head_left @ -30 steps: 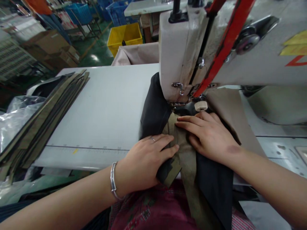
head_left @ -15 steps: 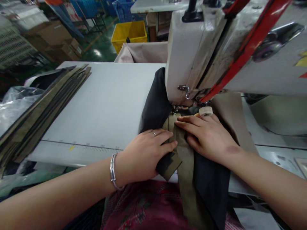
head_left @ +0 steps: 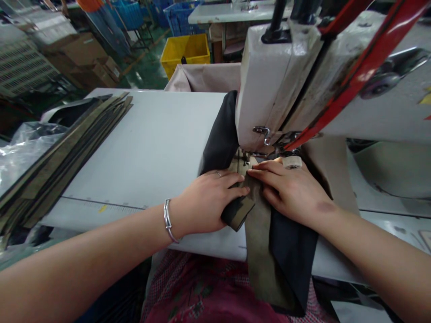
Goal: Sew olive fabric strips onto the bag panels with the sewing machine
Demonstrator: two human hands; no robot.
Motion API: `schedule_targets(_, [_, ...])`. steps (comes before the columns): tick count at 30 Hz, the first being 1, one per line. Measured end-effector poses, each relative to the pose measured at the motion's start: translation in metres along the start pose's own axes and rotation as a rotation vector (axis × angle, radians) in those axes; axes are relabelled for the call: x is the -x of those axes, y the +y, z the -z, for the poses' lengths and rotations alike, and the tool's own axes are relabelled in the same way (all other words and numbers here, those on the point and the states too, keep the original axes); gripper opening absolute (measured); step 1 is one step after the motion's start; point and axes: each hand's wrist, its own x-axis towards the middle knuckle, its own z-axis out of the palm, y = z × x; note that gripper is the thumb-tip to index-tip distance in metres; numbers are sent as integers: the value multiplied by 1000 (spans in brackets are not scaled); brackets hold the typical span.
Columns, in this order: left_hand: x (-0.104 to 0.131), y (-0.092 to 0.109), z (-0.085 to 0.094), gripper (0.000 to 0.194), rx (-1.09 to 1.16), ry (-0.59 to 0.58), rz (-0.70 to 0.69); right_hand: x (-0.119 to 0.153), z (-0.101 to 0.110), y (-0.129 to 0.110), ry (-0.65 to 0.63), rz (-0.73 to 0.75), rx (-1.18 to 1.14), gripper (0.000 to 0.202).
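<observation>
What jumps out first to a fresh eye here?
The red bar slanting down the front of the white sewing machine. Below it, both hands, left and right, press olive and black cloth near the needle. Far off, a yellow bin stands on the green floor.

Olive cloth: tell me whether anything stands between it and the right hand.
Nothing visible does: the right hand rests its fingertips on the olive cloth, near the sewing machine, with the left hand alongside.
</observation>
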Motion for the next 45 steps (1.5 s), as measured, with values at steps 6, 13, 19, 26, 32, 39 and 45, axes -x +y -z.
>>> schedule_targets(6, [-9, -9, 0, 56, -27, 35, -20, -1, -1, 3, 19, -15, 13, 40])
schedule_targets(13, [-15, -20, -4, 54, -21, 75, -26, -6, -2, 3, 33, -49, 53, 38])
schedule_targets(19, [-1, -30, 10, 57, 150, 59, -49, 43, 23, -21, -14, 160, -10, 53])
schedule_targets(26, [16, -18, 55, 28, 392, 354, 228, 103, 13, -44, -62, 252, 66, 76])
schedule_targets(32, [18, 22, 45, 27, 28, 101, -72, 96, 5, -72, 163, 226, 20, 33])
schedule_targets(39, [28, 55, 6, 34, -374, -61, -169, 89, 7, -92, 139, 200, 22, 33])
schedule_targets(45, [49, 69, -19, 40, -447, -41, -154, 98, 3, -89, 120, 224, 24, 27])
